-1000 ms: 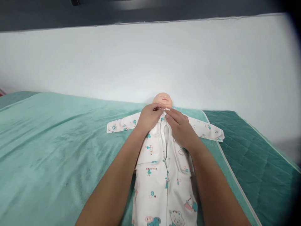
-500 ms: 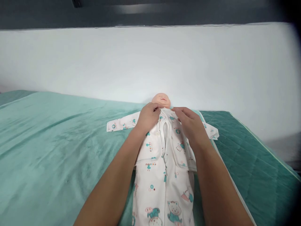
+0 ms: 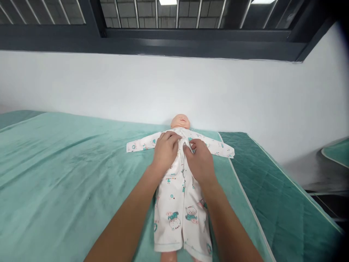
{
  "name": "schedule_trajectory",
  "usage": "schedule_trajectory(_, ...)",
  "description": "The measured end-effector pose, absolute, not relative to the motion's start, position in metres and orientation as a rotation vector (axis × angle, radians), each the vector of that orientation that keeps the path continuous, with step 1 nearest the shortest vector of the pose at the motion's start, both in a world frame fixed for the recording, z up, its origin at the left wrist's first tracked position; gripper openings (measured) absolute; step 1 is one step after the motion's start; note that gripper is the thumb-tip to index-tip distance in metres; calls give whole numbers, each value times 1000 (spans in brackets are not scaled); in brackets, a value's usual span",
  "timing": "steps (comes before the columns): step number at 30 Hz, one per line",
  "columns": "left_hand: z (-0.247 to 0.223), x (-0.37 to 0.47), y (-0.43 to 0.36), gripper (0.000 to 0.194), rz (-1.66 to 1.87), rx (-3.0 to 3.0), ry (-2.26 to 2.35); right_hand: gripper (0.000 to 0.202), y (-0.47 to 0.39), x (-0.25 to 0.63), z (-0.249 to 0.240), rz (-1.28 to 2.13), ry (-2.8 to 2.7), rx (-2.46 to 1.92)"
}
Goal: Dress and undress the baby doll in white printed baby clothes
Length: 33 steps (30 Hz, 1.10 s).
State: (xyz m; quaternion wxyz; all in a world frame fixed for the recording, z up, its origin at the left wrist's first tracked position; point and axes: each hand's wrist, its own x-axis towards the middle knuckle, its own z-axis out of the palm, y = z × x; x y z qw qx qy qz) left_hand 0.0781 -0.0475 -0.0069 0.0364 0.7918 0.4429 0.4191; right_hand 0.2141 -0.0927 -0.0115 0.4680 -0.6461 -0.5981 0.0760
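A baby doll [image 3: 180,121] lies on its back, its head near the wall, dressed in a white printed top [image 3: 141,143] and matching trousers [image 3: 174,203]. Both sleeves stretch out sideways, and the feet show below the trouser hems. My left hand [image 3: 167,150] rests on the chest of the top, fingers closed at the edge of the front opening. Across the opening, my right hand [image 3: 199,159] pinches the other edge of the top between thumb and fingers.
Beneath the doll spreads a light green sheet [image 3: 81,174], with a darker green quilted mat [image 3: 272,196] to the right. Behind stands a white wall [image 3: 136,87] under a dark window frame [image 3: 191,45] with bars.
The view has tilted up and back, showing the window and the doll's feet. Both hands have moved from the collar down to the chest opening, and my right hand has closed on the cloth.
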Motion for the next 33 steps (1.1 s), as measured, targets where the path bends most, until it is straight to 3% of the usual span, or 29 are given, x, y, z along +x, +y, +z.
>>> schedule_trajectory(9, -5, 77, -48, 21, 1231, 2119, 1397, 24, -89, 231, -9, 694, -1262, -1345)
schedule_trajectory(13, 4, 81, -42, 9, 1207, 2018, 1449, 20, -88, 227, -9, 629, -1240, -1405)
schedule_trajectory(17, 13, 90, -48, 13, 1273, 1768, 1299, 22, -88, 220, -9, 595, -1190, -1403)
schedule_trajectory(25, 17, 95, -54, 16, 1135, 1576, 1135, 31, -84, 231, -11, 857, -1065, -1223)
schedule_trajectory(33, 17, 91, -50, 14, 1140, 1495, 1024, 26, -87, 225, -5, 794, -1140, -1202)
